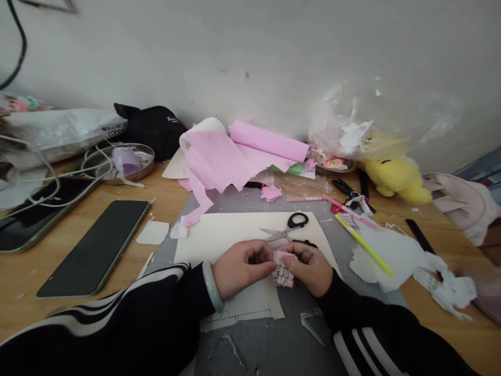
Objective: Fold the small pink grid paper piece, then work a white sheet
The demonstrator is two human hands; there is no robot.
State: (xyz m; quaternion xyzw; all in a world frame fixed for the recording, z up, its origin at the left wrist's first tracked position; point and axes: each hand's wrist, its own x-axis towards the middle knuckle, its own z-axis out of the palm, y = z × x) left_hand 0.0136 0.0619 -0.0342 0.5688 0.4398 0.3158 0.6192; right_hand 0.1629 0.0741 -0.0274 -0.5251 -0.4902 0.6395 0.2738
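Between my hands is a small piece of pink and white paper (284, 272) with dark grid-like lines drawn on it. My left hand (242, 266) pinches its left edge, thumb and fingertips together. On the other side my right hand (311, 266) grips the paper, its thumb lying across the front. Just beyond the hands, open scissors (285, 233) with black handles rest on a white sheet of paper (219, 232). Under that sheet lies a grey cutting mat (301, 334) with paper scraps on it.
A pink paper roll (270, 141) with a torn sheet lies by the wall. Left are a dark phone (97, 245) and a metal bowl (146, 156). On the right are a yellow highlighter (364, 244), white paper scraps (385, 256) and a yellow plush toy (397, 175).
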